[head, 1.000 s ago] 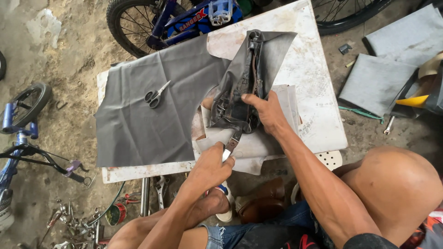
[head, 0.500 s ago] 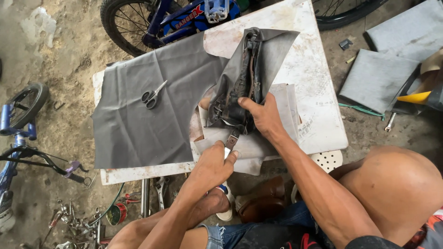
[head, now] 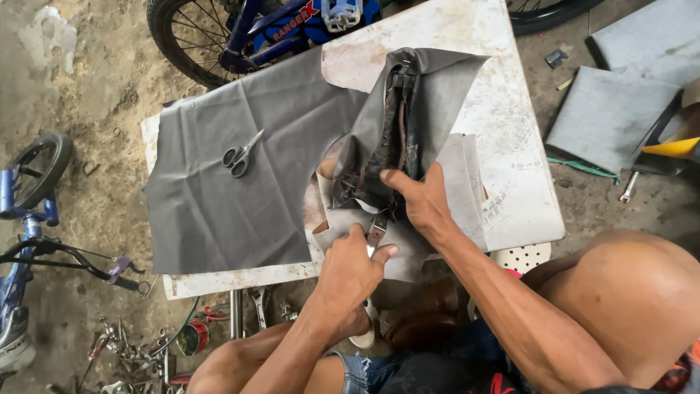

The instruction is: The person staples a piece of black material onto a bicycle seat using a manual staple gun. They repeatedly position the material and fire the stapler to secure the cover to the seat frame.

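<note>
An upturned bicycle saddle (head: 397, 124) lies on a piece of grey cover material (head: 445, 80) on a worn white table (head: 510, 146). My right hand (head: 419, 201) grips the saddle's near end and presses it down. My left hand (head: 354, 266) is just below it, closed around pliers (head: 376, 228) whose jaws bite the grey material at the saddle's near edge. A pale paper pattern (head: 467, 182) lies under the saddle.
A large grey sheet (head: 226, 190) with scissors (head: 239, 155) on it covers the table's left half. A blue bicycle (head: 292, 29) stands behind the table. Grey slabs (head: 609, 113) lie on the right, and tools (head: 117, 350) are scattered on the dirt floor at lower left.
My left hand with the pliers has edged slightly up and right toward the saddle's near edge. My right hand keeps its hold on the saddle.
</note>
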